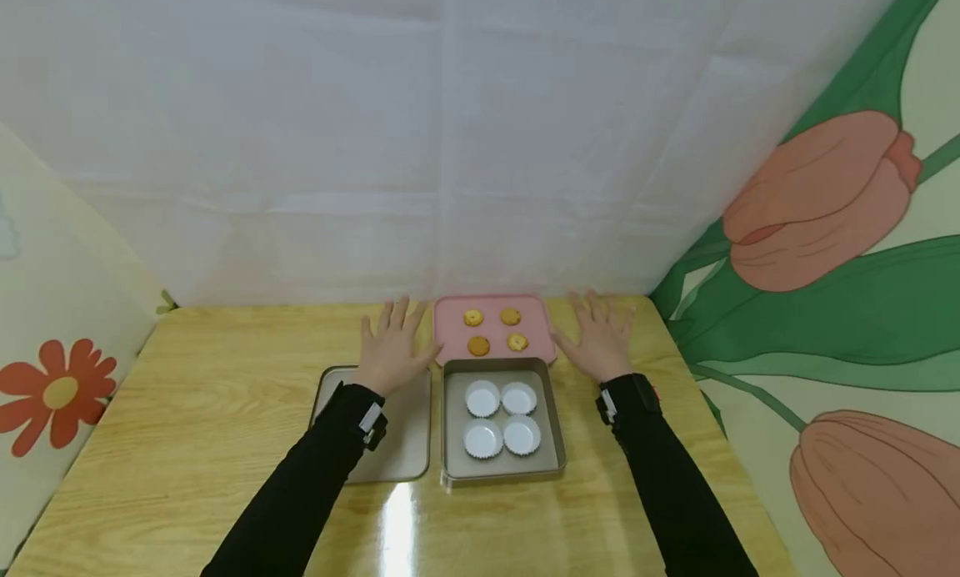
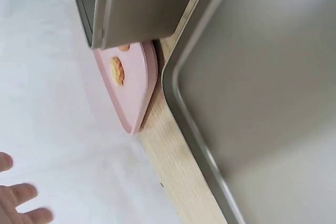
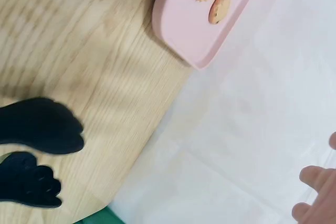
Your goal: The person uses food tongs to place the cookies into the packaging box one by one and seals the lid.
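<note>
Both of my hands hover with fingers spread, holding nothing. In the head view, my left hand (image 1: 392,358) is over the far end of a flat metal baking sheet (image 1: 408,444), left of a pink tray (image 1: 450,314). My right hand (image 1: 602,345) is just right of that tray. Several small cookies (image 1: 511,316) lie on the pink tray. In front of it stands a square metal baking pan (image 1: 491,467) with several white fluted paper cups (image 1: 483,438) inside, set in two rows. No cookie shows in the cups.
Black scalloped ends (image 3: 39,127), like tong tips, lie on the wooden table (image 3: 94,72) in the right wrist view; the right arm seems to hide them in the head view. A white cloth (image 1: 337,143) hangs behind the table. Flower-patterned walls (image 1: 810,310) flank it.
</note>
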Action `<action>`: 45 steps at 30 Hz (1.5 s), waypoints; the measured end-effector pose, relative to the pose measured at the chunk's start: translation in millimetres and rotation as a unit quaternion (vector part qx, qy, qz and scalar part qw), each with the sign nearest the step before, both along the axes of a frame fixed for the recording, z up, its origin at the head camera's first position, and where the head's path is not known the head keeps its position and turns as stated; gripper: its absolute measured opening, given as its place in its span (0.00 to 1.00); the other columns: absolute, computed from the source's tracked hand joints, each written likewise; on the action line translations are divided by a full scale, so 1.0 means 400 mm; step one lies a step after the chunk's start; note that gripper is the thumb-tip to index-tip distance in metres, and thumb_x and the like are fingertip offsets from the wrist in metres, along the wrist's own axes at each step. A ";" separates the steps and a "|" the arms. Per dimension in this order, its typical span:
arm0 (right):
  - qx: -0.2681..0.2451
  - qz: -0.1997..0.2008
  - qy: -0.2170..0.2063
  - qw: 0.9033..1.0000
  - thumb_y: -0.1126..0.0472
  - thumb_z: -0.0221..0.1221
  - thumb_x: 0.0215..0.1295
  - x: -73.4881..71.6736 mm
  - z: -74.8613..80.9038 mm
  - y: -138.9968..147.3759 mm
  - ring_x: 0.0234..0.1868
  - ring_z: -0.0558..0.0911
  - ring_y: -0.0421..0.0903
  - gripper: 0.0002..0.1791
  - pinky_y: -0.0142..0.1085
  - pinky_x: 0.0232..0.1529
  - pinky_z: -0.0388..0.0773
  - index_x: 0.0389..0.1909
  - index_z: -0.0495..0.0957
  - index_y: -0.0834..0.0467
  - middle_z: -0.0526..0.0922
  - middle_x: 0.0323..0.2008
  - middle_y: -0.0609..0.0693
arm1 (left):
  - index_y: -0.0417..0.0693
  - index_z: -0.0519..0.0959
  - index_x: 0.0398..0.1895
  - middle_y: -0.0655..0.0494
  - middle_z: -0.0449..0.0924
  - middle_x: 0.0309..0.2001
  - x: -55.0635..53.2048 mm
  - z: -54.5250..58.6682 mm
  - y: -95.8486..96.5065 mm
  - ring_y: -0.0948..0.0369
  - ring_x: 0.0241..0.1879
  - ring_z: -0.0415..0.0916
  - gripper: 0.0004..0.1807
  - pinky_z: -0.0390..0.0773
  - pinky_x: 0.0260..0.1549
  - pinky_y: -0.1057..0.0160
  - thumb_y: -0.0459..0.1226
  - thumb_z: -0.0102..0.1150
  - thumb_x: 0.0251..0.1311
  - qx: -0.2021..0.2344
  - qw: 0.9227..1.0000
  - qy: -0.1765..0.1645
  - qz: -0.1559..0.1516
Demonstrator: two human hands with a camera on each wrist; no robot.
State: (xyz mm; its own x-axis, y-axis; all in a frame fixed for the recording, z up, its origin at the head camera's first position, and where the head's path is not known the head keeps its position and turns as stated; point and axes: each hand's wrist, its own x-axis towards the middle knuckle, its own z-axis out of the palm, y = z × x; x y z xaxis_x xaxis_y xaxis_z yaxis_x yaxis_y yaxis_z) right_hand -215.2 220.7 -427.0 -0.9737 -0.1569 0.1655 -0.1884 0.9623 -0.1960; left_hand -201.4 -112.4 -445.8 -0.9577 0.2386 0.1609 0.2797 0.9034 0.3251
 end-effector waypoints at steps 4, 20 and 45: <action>-0.003 -0.019 0.011 1.000 0.36 0.47 0.61 0.022 -0.007 0.031 0.69 0.37 0.60 0.42 0.61 0.58 0.26 0.70 0.49 0.52 0.50 0.68 0.61 | 0.41 0.68 0.60 0.39 0.68 0.57 0.021 -0.003 0.008 0.44 0.57 0.64 0.33 0.62 0.51 0.42 0.55 0.47 0.59 0.046 0.999 -0.005 -0.010; -0.053 -0.101 0.019 0.993 0.44 0.57 0.56 0.144 -0.106 0.167 0.66 0.46 0.68 0.47 0.67 0.55 0.41 0.68 0.49 0.66 0.51 0.65 0.70 | 0.38 0.63 0.61 0.55 0.68 0.16 0.134 -0.068 0.076 0.60 0.15 0.66 0.33 0.65 0.13 0.60 0.47 0.55 0.57 0.147 0.985 -0.091 0.020; -0.055 -0.183 -0.095 0.977 0.44 0.58 0.56 0.245 -0.213 0.191 0.48 0.69 0.69 0.42 0.57 0.42 0.67 0.58 0.60 0.75 0.67 0.48 0.74 | 0.31 0.64 0.59 0.35 0.79 0.33 0.204 -0.148 0.139 0.47 0.27 0.77 0.27 0.70 0.18 0.50 0.36 0.46 0.55 0.158 0.969 -0.143 0.121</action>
